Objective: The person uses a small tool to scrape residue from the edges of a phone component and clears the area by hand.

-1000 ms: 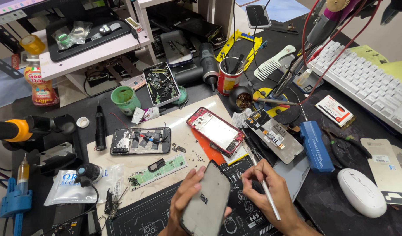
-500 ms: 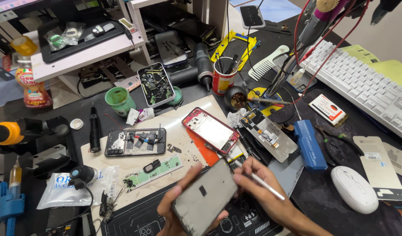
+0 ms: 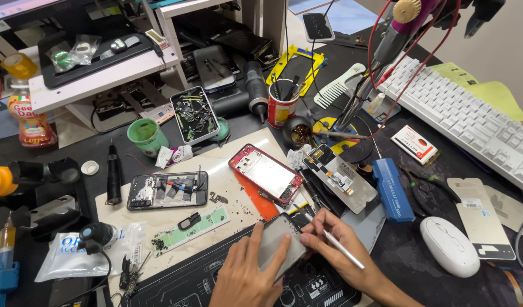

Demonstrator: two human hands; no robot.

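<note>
My left hand (image 3: 247, 273) presses flat on a grey phone panel (image 3: 277, 245) lying on the dark work mat (image 3: 182, 287) near the front edge. My right hand (image 3: 335, 250) touches the panel's right edge with its fingertips and holds a thin white-tipped tool (image 3: 341, 250) that points toward the panel. Just beyond the hands lie a red phone frame (image 3: 265, 173) and a phone display module (image 3: 340, 177) face down. An opened phone body (image 3: 167, 190) with exposed parts lies to the left.
A tray of small parts (image 3: 194, 115), a green cup (image 3: 146, 136), a red can of tools (image 3: 282, 105), a blue box (image 3: 393, 190), a white mouse (image 3: 449, 245), a white keyboard (image 3: 471, 122) and a screen protector (image 3: 480, 216) crowd the bench. Cables hang at the upper right.
The grey panel, held tilted up in my left hand a second ago, now lies flat on the mat under my palm. My right hand has moved left onto its edge.
</note>
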